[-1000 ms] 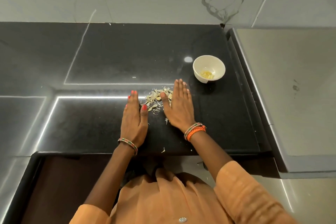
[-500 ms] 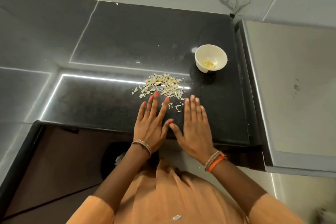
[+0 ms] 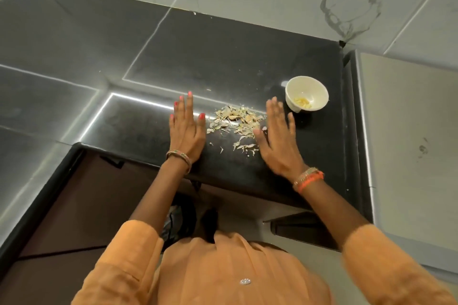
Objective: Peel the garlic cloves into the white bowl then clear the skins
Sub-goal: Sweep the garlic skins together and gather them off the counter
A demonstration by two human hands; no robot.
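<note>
The garlic skins lie loose on the black tabletop, between my flat, empty left hand and right hand. A fast sweep could scatter flakes off the front edge or knock the one white bowl holding a few peeled cloves.

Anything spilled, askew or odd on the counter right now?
Only the garlic skins: loose on the black counter between the left hand and right hand, with stray flakes toward the front edge. The white bowl stands upright, cloves inside.
</note>
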